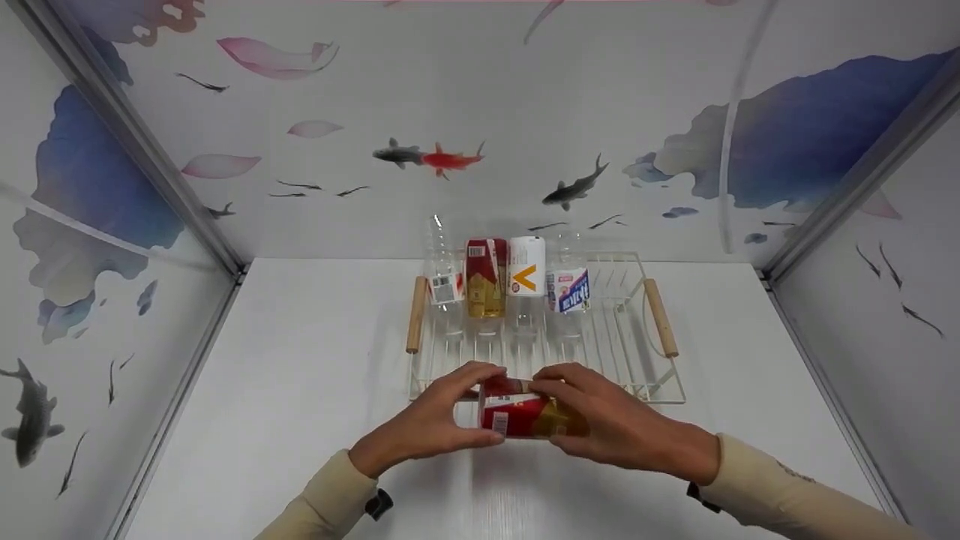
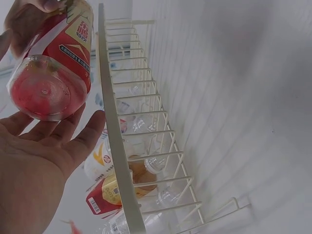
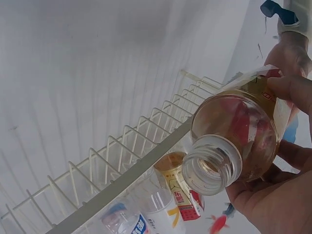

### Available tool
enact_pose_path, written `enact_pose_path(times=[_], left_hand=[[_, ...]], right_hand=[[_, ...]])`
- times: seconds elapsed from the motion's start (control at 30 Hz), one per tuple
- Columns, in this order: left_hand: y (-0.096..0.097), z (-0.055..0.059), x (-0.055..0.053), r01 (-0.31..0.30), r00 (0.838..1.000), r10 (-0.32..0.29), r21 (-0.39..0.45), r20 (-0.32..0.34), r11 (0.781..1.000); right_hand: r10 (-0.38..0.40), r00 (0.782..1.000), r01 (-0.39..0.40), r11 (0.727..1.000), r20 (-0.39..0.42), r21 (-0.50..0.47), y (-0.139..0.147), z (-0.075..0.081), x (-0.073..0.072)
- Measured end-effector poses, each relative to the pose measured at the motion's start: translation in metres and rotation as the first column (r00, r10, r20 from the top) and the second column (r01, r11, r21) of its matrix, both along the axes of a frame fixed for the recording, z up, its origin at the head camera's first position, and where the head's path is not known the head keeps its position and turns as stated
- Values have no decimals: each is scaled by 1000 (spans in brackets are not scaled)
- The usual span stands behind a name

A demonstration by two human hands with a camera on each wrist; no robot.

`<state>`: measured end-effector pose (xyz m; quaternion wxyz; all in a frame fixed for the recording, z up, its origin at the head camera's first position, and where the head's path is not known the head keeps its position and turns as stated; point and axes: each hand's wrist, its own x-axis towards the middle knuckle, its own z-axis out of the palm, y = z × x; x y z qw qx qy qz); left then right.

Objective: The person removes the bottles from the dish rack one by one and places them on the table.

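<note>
Right hand (image 1: 626,420): fingers curled round red-and-gold bottle (image 1: 525,416), held sideways at near edge of wire rack (image 1: 661,318). Left hand (image 1: 427,420): fingers spread wide about bottle's base end. Rack on white table (image 1: 300,375), four bottles (image 1: 487,274) inside; fish-patterned walls (image 1: 480,82) around.

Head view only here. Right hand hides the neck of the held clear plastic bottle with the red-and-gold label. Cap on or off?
Observer: Off. The right wrist view shows a bare, threaded, clear plastic neck on the held bottle.
Operator: Other end, by the left hand?
Observer: The left wrist view shows a round, clear plastic base almost face-on, with a small moulded mark at its centre.
Operator: I only get the barcode side of the red-and-gold label. Other side?
Observer: The left wrist view shows a black strip with small pale characters printed across the red.
</note>
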<state>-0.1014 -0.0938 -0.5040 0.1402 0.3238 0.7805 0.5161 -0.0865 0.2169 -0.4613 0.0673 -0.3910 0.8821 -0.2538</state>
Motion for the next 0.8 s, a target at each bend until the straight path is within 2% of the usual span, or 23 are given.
enact_pose_path(times=[0.2,0.4,0.63,0.8], left_hand=[[2,-1,-2,-2,1000,2,10,22,1000],[6,1,-3,10,997,-10,-7,78,1000],[9,6,-5,50,993,-45,-46,107,998],[12,9,-5,59,991,-48,-84,128,995]], right_hand=[[8,999,-8,1000,-35,0,-1,1,1],[32,995,-31,999,-98,5,-3,0,4],[101,969,-101,995,-224,11,-5,1,10],[120,960,-116,993,-253,31,-7,4,14]])
